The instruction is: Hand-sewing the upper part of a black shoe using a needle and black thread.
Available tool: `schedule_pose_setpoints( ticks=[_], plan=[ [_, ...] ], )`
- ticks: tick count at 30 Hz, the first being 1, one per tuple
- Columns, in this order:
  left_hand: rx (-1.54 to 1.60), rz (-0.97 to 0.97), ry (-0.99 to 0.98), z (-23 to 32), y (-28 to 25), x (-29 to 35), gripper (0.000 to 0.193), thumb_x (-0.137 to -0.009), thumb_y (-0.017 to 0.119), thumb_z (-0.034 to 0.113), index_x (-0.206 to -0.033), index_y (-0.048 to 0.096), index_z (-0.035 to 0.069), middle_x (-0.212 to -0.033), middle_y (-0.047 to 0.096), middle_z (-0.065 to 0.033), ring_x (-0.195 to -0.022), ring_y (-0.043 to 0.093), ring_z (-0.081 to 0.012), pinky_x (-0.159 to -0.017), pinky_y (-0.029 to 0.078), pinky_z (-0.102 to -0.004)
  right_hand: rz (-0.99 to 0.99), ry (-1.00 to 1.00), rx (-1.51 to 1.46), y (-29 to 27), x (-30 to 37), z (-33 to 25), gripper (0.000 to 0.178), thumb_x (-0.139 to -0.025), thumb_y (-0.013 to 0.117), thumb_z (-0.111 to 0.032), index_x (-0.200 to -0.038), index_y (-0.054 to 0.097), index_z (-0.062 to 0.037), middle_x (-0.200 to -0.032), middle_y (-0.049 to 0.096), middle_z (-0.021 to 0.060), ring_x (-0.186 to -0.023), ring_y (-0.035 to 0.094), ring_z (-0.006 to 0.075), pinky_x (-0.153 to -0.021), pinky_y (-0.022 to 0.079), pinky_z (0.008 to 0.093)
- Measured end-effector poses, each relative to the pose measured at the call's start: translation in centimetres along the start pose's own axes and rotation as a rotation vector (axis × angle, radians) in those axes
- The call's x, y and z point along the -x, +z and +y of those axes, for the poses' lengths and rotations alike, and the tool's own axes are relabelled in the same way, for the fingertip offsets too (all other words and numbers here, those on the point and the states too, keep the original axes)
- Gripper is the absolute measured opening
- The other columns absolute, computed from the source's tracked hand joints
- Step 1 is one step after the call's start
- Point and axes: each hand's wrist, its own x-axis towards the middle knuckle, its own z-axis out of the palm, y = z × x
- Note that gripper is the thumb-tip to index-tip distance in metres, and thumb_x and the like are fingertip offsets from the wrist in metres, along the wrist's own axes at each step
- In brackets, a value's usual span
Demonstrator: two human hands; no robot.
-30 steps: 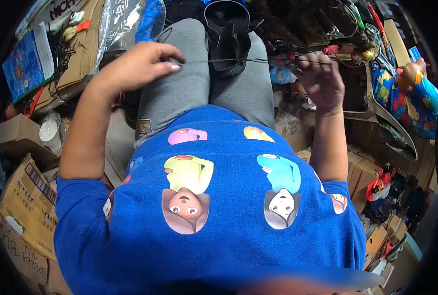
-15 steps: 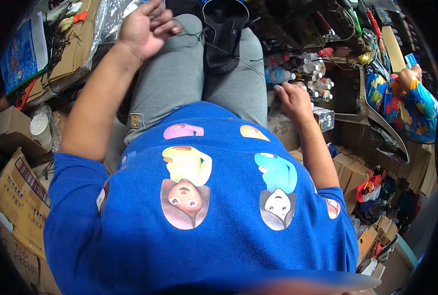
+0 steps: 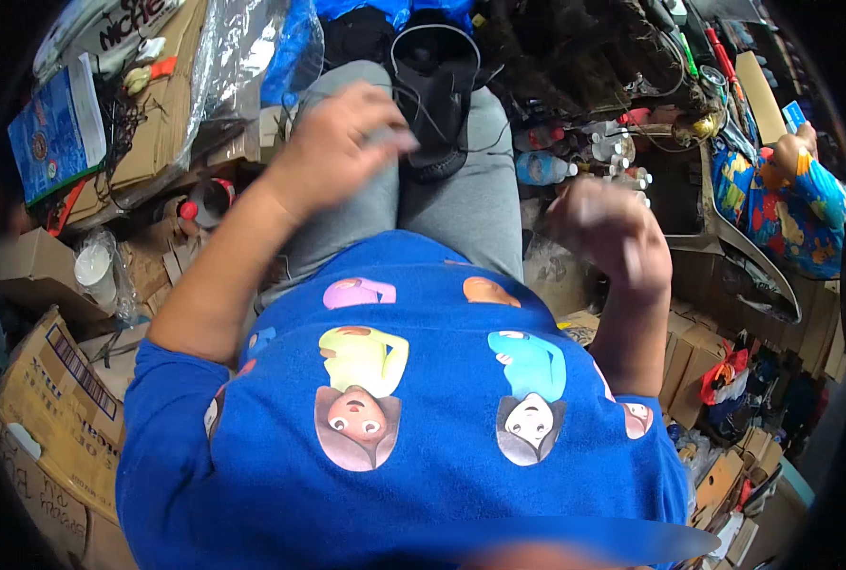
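In the head view, a black shoe (image 3: 434,119) rests in the person's lap, lying over the gap between the two thighs of the grey trousers (image 3: 484,204). Thin dark thread (image 3: 487,150) trails from the shoe's right side over the trousers, and more of it loops at the shoe's left edge.

The left hand (image 3: 354,142) hangs over the left thigh, just beside the shoe, with its fingers bent; motion blurs it, so whether it pinches any thread cannot be told. The right hand (image 3: 613,228) is raised to the right of the lap, apart from the shoe, its fingers curled inward and heavily blurred; whether they are pressed together on something cannot be told either.

The person wears a blue shirt (image 3: 446,446) printed with cartoon figures, which appear upside down. Beyond the right thigh stands a cluster of plastic bottles (image 3: 546,169), near the right hand. At far right, another person's colourful sleeve (image 3: 825,190) shows. On the left, a blue book (image 3: 52,133) lies near flattened cardboard (image 3: 161,109) and a sheet of clear plastic (image 3: 242,62). Lower down are a cardboard box (image 3: 35,266), a white cup (image 3: 93,269) in clear wrapping, and a large yellowish carton (image 3: 57,394).
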Motion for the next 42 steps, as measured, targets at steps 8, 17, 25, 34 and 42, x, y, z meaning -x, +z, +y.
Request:
schedule_pose_setpoints(
  ticks=[8,17,25,34,42],
  plan=[
    [-0.089,-0.095,0.003,0.7,3.7,0.5,0.023,-0.076,0.071,0.022,-0.090,0.062,0.007,-0.098,0.059,-0.0094,-0.080,0.061,-0.0321,-0.072,0.048,-0.0394,-0.875,-0.467,-0.262,9.0,-7.9,-5.0,0.036,-0.087,0.061,-0.042,-0.104,0.070,-0.0123,-0.078,0.056,0.0079,-0.057,0.048,0.0150,-0.057,0.035,0.0308],
    [-0.218,-0.124,0.102,0.8,3.9,0.5,0.029,-0.072,0.073,0.023,-0.095,0.062,0.008,-0.095,0.061,-0.0080,-0.083,0.061,-0.0279,-0.073,0.048,-0.0365,-0.761,-0.596,-0.344,9.9,-6.1,-3.9,0.035,-0.088,0.061,-0.039,-0.102,0.071,-0.0079,-0.073,0.056,0.0059,-0.057,0.048,0.0124,-0.050,0.033,0.0283],
    [-0.147,-0.146,0.143,0.8,4.2,0.1,0.028,-0.073,0.071,0.021,-0.094,0.062,0.006,-0.092,0.062,-0.0090,-0.084,0.061,-0.0290,-0.074,0.048,-0.0374,-0.677,-0.629,-0.364,10.5,-5.6,-3.9,0.036,-0.086,0.063,-0.037,-0.103,0.071,-0.0055,-0.073,0.057,0.0090,-0.057,0.052,0.0139,-0.052,0.035,0.0275],
    [0.086,-0.034,0.087,-1.2,2.8,-4.5,0.024,-0.075,0.070,0.016,-0.096,0.064,0.004,-0.099,0.062,-0.0117,-0.096,0.060,-0.0278,-0.084,0.047,-0.0344,-0.080,0.036,0.353,3.4,-6.0,-4.4,0.039,-0.079,0.066,-0.031,-0.095,0.063,0.0045,-0.085,0.059,0.0092,-0.078,0.056,0.0168,-0.065,0.044,0.0283],
    [0.087,-0.290,-0.016,-2.3,4.6,-7.6,0.028,-0.072,0.072,0.017,-0.096,0.061,0.008,-0.104,0.054,-0.0082,-0.101,0.055,-0.0259,-0.088,0.044,-0.0343,0.019,0.083,1.346,-1.6,-8.3,5.5,0.024,-0.076,0.068,-0.025,-0.079,0.062,-0.0020,-0.076,0.060,0.0180,-0.074,0.059,0.0368,-0.066,0.047,0.0440]
  ],
)
